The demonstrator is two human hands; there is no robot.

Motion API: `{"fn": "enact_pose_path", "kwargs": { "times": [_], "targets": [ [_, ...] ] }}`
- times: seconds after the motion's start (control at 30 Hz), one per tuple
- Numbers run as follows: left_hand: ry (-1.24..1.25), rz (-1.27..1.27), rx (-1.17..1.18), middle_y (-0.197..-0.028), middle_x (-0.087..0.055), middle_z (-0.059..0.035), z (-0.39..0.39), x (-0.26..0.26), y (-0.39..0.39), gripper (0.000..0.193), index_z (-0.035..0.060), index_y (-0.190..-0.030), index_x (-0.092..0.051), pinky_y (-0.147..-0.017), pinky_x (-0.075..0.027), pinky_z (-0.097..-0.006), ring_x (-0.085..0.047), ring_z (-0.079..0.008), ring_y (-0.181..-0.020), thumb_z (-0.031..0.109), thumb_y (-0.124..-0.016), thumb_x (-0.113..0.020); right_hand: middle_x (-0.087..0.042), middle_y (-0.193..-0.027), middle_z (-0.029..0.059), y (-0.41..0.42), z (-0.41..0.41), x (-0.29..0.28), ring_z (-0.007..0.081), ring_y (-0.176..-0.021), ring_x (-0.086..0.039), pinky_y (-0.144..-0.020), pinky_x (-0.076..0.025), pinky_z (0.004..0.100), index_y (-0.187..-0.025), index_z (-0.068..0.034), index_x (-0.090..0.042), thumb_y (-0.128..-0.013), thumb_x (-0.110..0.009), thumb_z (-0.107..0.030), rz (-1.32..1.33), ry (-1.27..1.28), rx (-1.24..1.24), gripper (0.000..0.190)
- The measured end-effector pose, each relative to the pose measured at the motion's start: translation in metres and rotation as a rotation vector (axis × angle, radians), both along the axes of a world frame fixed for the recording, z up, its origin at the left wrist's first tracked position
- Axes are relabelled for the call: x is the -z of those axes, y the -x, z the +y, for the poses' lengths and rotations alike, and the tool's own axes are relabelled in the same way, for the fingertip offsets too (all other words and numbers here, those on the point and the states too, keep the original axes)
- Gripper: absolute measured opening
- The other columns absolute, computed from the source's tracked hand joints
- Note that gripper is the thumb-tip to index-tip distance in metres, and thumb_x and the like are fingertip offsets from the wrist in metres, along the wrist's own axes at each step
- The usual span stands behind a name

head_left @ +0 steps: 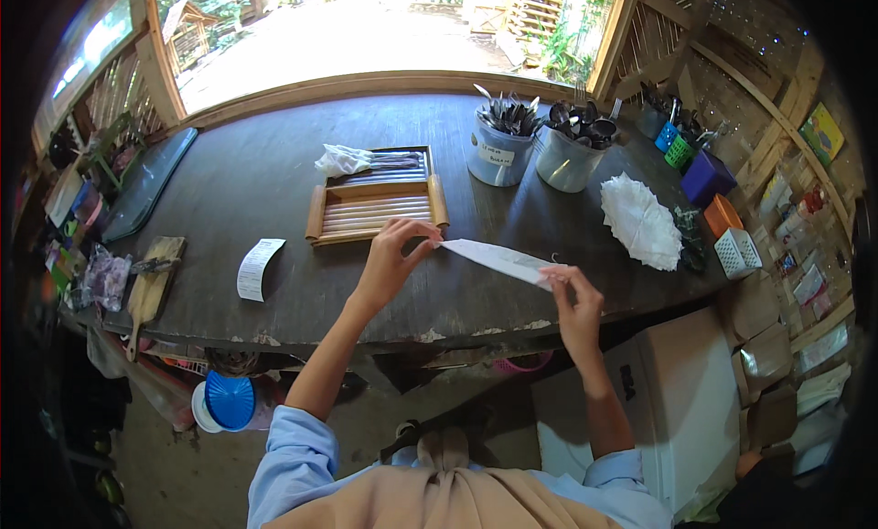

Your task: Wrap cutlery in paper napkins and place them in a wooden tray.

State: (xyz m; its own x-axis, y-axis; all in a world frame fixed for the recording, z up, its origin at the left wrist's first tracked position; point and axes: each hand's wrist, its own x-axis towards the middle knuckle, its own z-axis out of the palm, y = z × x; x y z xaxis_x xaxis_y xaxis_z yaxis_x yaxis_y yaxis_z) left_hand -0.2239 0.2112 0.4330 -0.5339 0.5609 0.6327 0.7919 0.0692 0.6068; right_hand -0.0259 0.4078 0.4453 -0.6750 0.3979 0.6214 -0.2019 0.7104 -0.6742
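A folded white paper napkin is stretched between my two hands above the dark table. My left hand pinches its left end, and my right hand pinches its right end, a little lower. Just behind my left hand lies a slatted wooden tray. A second slatted tray is behind it, with dark-handled cutlery across it, one end wrapped in white paper or film. To the right is a pile of white napkins.
Cutlery fills two plastic buckets at the back. A printed slip, a wooden board and a large dark tray lie left. Baskets, including a white one, line the right side. The table's chipped front edge is near me.
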Motion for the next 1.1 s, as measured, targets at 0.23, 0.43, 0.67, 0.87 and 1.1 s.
{"fn": "enact_pose_path", "kwargs": {
  "times": [0.23, 0.43, 0.67, 0.87, 1.1],
  "targets": [
    [0.069, 0.005, -0.039, -0.096, -0.066, -0.0035, -0.030, 0.047, -0.018, 0.015, 0.0078, -0.086, -0.064, -0.088, -0.042, -0.0354, -0.055, -0.0240, -0.095, 0.001, -0.073, -0.067, -0.063, -0.087, 0.0108, -0.010, -0.035, 0.038, 0.0221, -0.073, -0.060, -0.062, -0.044, 0.0291, -0.094, -0.005, -0.065, -0.083, -0.052, 0.007, -0.143, 0.027, -0.039, 0.021],
    [0.158, 0.002, -0.150, -0.094, -0.063, -0.0017, -0.050, 0.060, -0.034, 0.010, 0.0110, -0.084, -0.064, -0.087, -0.042, -0.0379, -0.052, -0.0254, -0.097, 0.007, -0.075, -0.066, -0.062, -0.084, 0.0085, 0.013, -0.027, 0.036, 0.0182, -0.074, -0.059, -0.069, -0.046, 0.0288, -0.093, -0.003, -0.065, -0.083, -0.058, -0.001, -0.250, -0.062, -0.084, 0.013],
    [0.226, -0.005, -0.211, -0.097, -0.061, -0.0003, -0.062, 0.065, -0.049, 0.010, 0.0119, -0.085, -0.064, -0.089, -0.038, -0.0386, -0.050, -0.0251, -0.102, 0.008, -0.075, -0.065, -0.061, -0.081, 0.0126, 0.084, -0.001, 0.051, 0.0239, -0.075, -0.059, -0.069, -0.047, 0.0342, -0.092, -0.002, -0.064, -0.079, -0.065, -0.009, -0.333, 0.001, -0.171, 0.016],
    [0.203, -0.030, -0.220, -0.098, -0.061, -0.0039, -0.060, 0.064, -0.052, 0.009, 0.0079, -0.084, -0.063, -0.090, -0.038, -0.0390, -0.050, -0.0262, -0.102, 0.013, -0.076, -0.066, -0.061, -0.085, 0.0120, 0.128, 0.017, 0.070, 0.0264, -0.084, -0.056, -0.078, -0.045, 0.0374, -0.087, -0.001, -0.063, -0.075, -0.069, -0.012, -0.430, -0.057, -0.137, 0.017],
    [0.215, -0.084, -0.308, -0.096, -0.062, -0.0051, -0.055, 0.064, -0.045, 0.014, 0.0051, -0.080, -0.064, -0.090, -0.039, -0.0390, -0.052, -0.0261, -0.098, 0.017, -0.076, -0.070, -0.058, -0.089, 0.0109, 0.139, 0.016, 0.080, 0.0286, -0.090, -0.053, -0.081, -0.043, 0.0382, -0.085, -0.003, -0.063, -0.075, -0.070, -0.014, -0.419, -0.195, -0.081, 0.016]
  ]
}}
